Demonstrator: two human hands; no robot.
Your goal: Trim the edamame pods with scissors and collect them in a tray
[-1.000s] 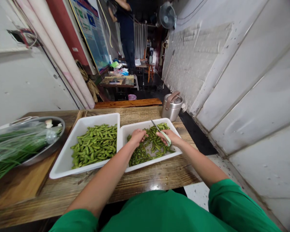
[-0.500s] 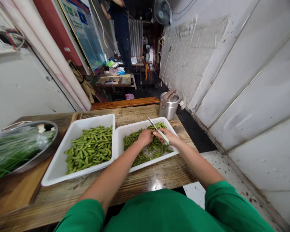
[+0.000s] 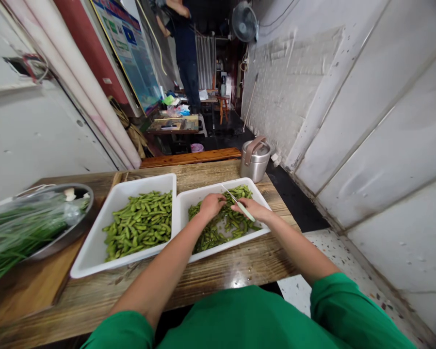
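Note:
Over the right white tray [image 3: 252, 238], my right hand [image 3: 256, 209] is closed around a pair of scissors [image 3: 246, 212] with a pale green handle. The thin metal blades point up and left, toward my other hand. My left hand [image 3: 211, 206] is over the same tray, fingers bent and pinched together just left of the blade tips. Whatever is between those fingertips is too small to make out against the green behind. Green soybean pods [image 3: 235, 224] lie around and beneath both hands, with some bare wet tray bottom showing.
A second white tray [image 3: 80, 264] heaped with green pods adjoins on the left. Further left, a metal bowl [image 3: 88, 201] holds bagged green stalks. A lidded steel pot [image 3: 256, 162] stands at the table's far right corner. Another person [image 3: 186, 53] stands in the background.
My left hand has drawn slightly left, away from the scissors. The scissors have tilted a little in my right hand. The whole view has shifted slightly.

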